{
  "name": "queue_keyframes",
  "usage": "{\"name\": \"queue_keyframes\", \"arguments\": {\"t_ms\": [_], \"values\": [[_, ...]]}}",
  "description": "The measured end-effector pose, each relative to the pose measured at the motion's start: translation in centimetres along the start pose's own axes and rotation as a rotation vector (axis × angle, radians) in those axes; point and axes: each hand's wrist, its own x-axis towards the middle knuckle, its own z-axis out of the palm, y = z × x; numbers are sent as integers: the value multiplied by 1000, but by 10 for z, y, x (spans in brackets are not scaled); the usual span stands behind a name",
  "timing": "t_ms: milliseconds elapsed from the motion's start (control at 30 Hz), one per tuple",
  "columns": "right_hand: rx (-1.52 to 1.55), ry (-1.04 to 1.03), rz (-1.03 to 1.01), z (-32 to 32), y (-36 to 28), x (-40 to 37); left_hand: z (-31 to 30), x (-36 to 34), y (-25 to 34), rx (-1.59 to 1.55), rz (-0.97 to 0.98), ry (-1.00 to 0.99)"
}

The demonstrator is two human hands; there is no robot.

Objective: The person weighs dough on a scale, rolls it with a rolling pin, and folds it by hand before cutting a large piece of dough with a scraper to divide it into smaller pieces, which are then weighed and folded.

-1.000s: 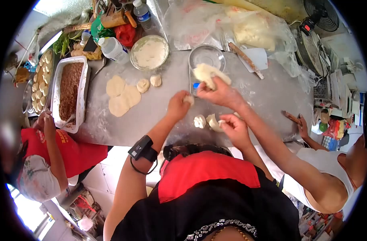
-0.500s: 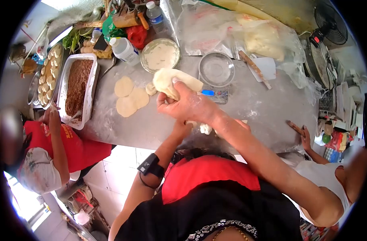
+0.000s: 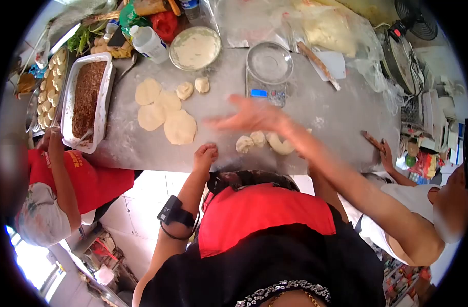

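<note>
My left hand rests at the table's near edge with its fingers curled in, and no dough shows in it. To its right lie two small dough lumps and a curved dough strip. My right hand is near the strip's right end, mostly hidden under a co-worker's forearm; its fingers do not show. That co-worker's blurred hand is spread above the table, between the dough lumps and the flat dough rounds. Two dough balls sit behind the rounds.
A kitchen scale carries a metal bowl. Behind are a flour bowl and a rolling pin. At left, another person stands by a white tub of brown filling. The right co-worker's other hand holds a stick.
The co-worker's hand has let go of the flat dough, and another round now lies with the others. My left hand has moved left, away from the dough lumps. The view has shifted slightly.
</note>
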Motion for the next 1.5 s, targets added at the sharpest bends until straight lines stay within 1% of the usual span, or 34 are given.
{"name": "queue_keyframes", "arguments": {"t_ms": [67,200,300,333,400,433,500,600,700,733,800,833,900,967,1033,1100,1133,1233,1300,1367,1433,1500], "values": [[165,187,118,0,7,-3,-4,-4,-2,23,45,17],[256,232,112,-6,7,-2,-18,7,4,-14,181,122],[177,238,131,-4,9,0,-27,17,16,64,288,155],[139,233,115,1,9,1,-27,20,20,130,313,109],[63,232,87,12,8,-1,-7,22,27,481,489,-36],[91,209,91,18,6,-3,9,20,29,654,578,-113],[150,167,93,30,0,-5,44,24,19,1144,979,-236],[85,100,60,34,8,-1,86,-2,43,1381,812,-343],[-543,134,-145,44,2,-5,103,-5,54,1333,764,-379],[-811,-40,-155,44,11,5,107,0,53,1320,727,-396],[-844,-85,-128,42,15,10,113,20,46,1284,663,-419],[-859,-107,-117,42,15,12,116,30,44,1041,582,-434],[-774,-155,-132,34,16,16,119,48,43,557,408,-435],[-701,-183,-149,32,17,17,136,44,88,180,376,-414],[-656,-181,-163,29,16,15,154,33,147,81,404,-352],[-677,-192,-153,27,17,18,168,34,186,50,474,-354],[-687,-198,-148,26,17,18,172,36,195,36,508,-355],[-733,-243,-130,23,13,21,168,44,191,65,581,-214],[-532,-256,-60,24,9,20,144,57,167,169,532,-164],[-320,-279,29,30,-3,22,126,51,142,257,373,-55],[-97,-305,145,41,-20,25,108,51,124,337,331,-98],[-53,-326,111,45,-24,37,69,102,111,772,916,413]]}}
